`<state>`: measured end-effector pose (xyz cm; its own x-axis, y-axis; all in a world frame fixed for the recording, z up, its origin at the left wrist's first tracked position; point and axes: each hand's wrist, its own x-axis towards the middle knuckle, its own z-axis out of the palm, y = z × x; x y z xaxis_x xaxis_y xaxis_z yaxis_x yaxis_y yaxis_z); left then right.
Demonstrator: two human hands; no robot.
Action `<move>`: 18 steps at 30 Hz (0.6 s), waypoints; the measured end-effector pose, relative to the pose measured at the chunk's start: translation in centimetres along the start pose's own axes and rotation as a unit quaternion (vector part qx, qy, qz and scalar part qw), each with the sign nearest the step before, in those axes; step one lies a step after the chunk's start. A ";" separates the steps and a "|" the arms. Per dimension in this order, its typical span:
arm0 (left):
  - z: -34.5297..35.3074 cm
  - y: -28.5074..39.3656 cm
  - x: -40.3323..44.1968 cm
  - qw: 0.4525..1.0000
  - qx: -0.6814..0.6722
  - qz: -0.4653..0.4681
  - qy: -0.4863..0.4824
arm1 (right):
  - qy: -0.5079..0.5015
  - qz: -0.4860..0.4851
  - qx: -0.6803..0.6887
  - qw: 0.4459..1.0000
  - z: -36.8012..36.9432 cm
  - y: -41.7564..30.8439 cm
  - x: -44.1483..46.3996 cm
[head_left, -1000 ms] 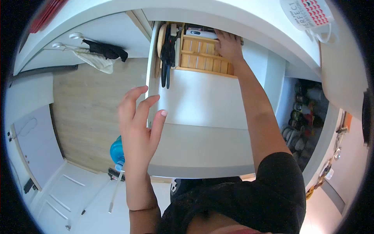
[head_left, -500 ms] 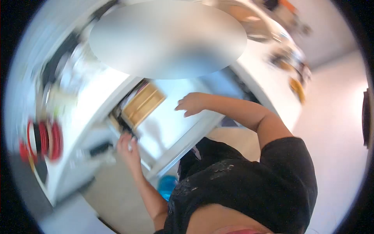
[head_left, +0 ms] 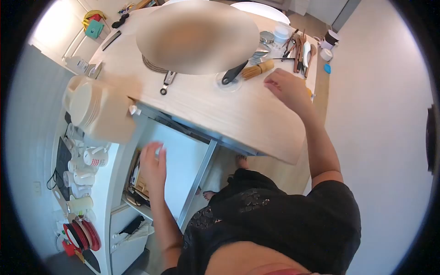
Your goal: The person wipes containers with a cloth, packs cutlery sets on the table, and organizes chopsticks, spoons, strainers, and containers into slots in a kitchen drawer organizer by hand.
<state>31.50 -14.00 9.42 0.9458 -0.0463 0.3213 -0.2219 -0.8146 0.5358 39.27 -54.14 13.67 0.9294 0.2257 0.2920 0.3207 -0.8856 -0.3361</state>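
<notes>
My right hand (head_left: pixel 288 89) hovers over the right side of a light wooden table (head_left: pixel 256 110), its fingers bent and partly hidden, beside a brush with a wooden handle (head_left: pixel 257 69). My left hand (head_left: pixel 155 165) is held above a pulled-out white drawer (head_left: pixel 183 160), fingers apart and holding nothing. Inside the drawer, partly behind that hand, lies a wooden organizer (head_left: pixel 140 183) with dark utensils near it. A black-handled utensil (head_left: pixel 234 73) and a metal-handled tool (head_left: pixel 168 83) rest on the table. Wooden and dark cutlery (head_left: pixel 300 50) is spread at its far right.
At the left, a large beige plastic jug (head_left: pixel 105 110) stands on the white counter (head_left: pixel 120 178). White mugs (head_left: pixel 96 156) and red plates (head_left: pixel 82 234) line that counter. Clear containers (head_left: pixel 281 34) stand near the table's back. A blurred oval covers part of the table.
The view has swung from the drawer to the table. My right hand has left the drawer organizer and is now over the table. My left hand remains near the drawer.
</notes>
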 end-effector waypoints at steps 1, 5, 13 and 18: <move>1.3 2.7 3.4 0.999 0.012 0.029 -0.016 | 0.019 0.032 0.011 0.999 -0.8 1.1 0.1; 9.3 12.5 16.3 0.983 -0.005 0.184 -0.005 | 0.059 0.047 0.047 0.996 -1.2 4.8 -0.1; 21.5 16.8 27.0 0.968 0.127 0.030 -0.216 | 0.037 0.057 0.164 0.984 -1.2 8.0 -2.7; 21.2 15.0 28.1 0.958 0.108 0.026 -0.263 | 0.042 0.069 0.225 0.971 -1.1 9.9 -3.0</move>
<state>59.75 -39.79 9.99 0.9361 -0.3286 -0.1258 -0.2708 -0.9012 0.3384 39.44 -64.07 10.42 0.9568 0.0676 0.2827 0.2600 -0.6337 -0.7285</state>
